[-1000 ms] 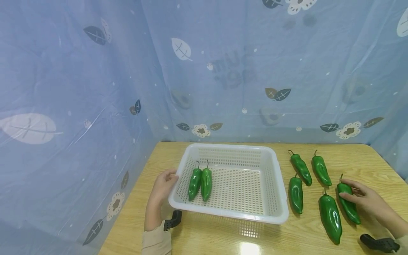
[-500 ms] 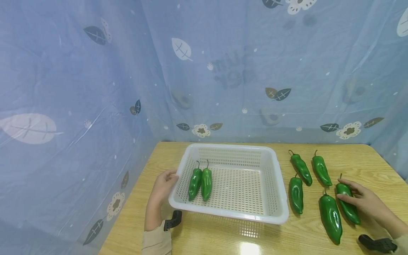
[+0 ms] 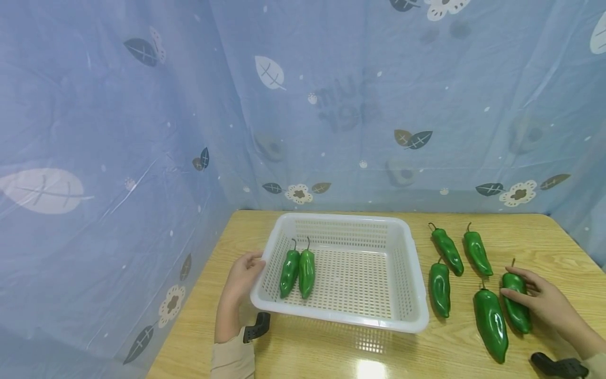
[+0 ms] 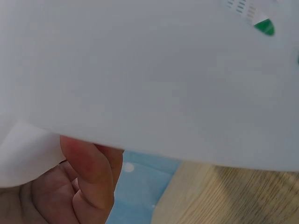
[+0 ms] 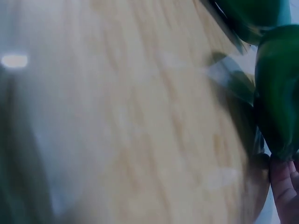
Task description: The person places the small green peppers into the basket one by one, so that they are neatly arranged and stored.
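In the head view, my right hand [image 3: 544,297] grips a green pepper [image 3: 516,310] at the right of the table, thumb on its near side and fingers over its top. The right wrist view shows this pepper [image 5: 278,88] dark and close, with a finger [image 5: 282,186] at its end. My left hand [image 3: 242,276] holds the left rim of a white plastic basket [image 3: 341,318]; in the left wrist view its curled fingers [image 4: 91,168] meet the underside of the rim. Two green peppers, one darker [image 3: 290,273] and one lighter [image 3: 306,273], lie side by side in the basket.
Between basket and right hand lie more green peppers: one large [image 3: 490,325] beside the held one, one [image 3: 440,290] near the basket, and two [image 3: 447,251] [image 3: 477,253] farther back. A blue patterned sheet [image 3: 331,131] hangs behind and left of the wooden table [image 3: 303,347].
The pepper in my right hand has tilted a little, its stem swinging right and its lower end moving left. My left hand and the basket stay put.
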`<action>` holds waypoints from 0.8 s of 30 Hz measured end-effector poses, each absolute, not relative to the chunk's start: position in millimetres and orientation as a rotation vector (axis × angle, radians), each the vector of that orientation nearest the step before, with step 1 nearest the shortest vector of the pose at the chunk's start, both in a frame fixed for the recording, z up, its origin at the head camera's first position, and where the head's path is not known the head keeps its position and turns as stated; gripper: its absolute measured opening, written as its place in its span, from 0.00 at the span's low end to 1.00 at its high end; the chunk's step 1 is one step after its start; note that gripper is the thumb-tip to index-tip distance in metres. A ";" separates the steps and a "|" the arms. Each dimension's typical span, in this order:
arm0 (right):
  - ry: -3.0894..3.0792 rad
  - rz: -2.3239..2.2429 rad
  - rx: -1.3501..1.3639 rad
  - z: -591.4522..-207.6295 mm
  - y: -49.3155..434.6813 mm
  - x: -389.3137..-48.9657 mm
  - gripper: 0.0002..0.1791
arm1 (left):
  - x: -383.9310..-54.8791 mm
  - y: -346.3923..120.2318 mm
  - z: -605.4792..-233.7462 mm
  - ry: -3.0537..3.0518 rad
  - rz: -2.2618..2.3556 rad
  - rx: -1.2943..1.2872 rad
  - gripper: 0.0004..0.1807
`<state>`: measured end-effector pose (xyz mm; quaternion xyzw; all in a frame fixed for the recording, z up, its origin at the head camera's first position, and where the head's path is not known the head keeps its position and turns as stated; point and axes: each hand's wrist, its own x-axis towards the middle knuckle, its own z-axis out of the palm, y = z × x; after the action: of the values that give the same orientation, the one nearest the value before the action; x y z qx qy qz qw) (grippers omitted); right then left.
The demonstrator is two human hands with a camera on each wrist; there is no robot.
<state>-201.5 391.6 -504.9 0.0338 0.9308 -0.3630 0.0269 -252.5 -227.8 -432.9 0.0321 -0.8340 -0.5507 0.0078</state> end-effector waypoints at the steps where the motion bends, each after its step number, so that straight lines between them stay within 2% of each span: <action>1: 2.884 -1.124 0.113 -506.3 392.0 -201.0 0.45 | -252.6 -227.9 -433.0 -2.607 -1.720 0.101 0.20; 11: 2.930 -1.194 0.210 -508.4 396.6 -199.3 0.44 | -252.6 -228.9 -432.8 -2.599 -1.726 0.083 0.20; 24: 2.938 -1.254 0.186 -484.3 384.4 -197.8 0.43 | -252.1 -228.6 -431.3 -2.595 -1.742 0.075 0.21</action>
<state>-197.8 384.4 -484.3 0.0582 0.9178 -0.3917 -0.0291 -252.1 -228.6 -431.3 0.0239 -0.8300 -0.5572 0.0078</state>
